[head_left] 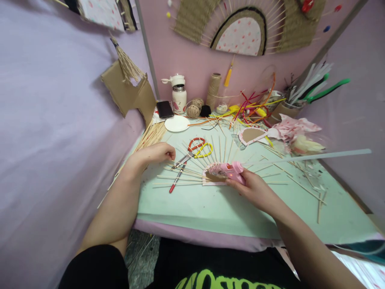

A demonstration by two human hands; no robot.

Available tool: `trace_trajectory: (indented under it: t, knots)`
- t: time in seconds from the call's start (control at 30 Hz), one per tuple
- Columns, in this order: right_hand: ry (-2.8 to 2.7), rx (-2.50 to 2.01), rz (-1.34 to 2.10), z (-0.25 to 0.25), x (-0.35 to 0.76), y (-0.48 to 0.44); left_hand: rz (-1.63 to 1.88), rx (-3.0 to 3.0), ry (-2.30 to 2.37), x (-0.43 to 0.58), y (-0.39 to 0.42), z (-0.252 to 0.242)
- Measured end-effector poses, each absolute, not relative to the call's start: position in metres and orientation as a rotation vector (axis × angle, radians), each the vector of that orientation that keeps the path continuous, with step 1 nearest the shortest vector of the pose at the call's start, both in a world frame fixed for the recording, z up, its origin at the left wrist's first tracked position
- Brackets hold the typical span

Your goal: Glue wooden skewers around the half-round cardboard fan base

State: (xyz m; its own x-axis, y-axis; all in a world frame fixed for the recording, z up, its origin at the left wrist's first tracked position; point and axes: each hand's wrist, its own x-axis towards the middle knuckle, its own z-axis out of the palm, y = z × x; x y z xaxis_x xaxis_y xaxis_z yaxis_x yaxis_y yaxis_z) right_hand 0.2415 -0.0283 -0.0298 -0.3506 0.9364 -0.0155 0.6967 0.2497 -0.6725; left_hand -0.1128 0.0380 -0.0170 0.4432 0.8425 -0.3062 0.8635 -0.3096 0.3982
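Note:
My right hand (254, 188) is wrapped round a pink glue gun (235, 171), with a long clear glue stick (327, 155) running out of its back. Its nozzle points left, over a small cardboard half-disc (215, 178) with a pink-white edge. Thin wooden sticks (220, 148) fan out from this piece over the table. My left hand (162, 153) is closed at the outer end of one thin wooden stick on the fan's left side; the fingertips are partly hidden. Scissors (200, 149) with red and yellow handles and a red-capped pen (177, 178) lie under the sticks.
A bundle of sticks (150, 138) lies at the left. Behind stand a bottle (179, 98), twine balls (194, 108) and a twine roll (214, 90). A second half-disc (251, 135), pink cloth (296, 127) and loose sticks (306, 190) lie at the right.

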Motion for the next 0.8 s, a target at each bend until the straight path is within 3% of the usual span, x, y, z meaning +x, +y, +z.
trace_trajectory:
  t: [0.8]
  knots:
    - [-2.189, -1.535, 0.786, -0.0291, 0.2394, -0.0289, -0.083, 2.249, 1.463, -0.1042, 0.0367, -0.0139]
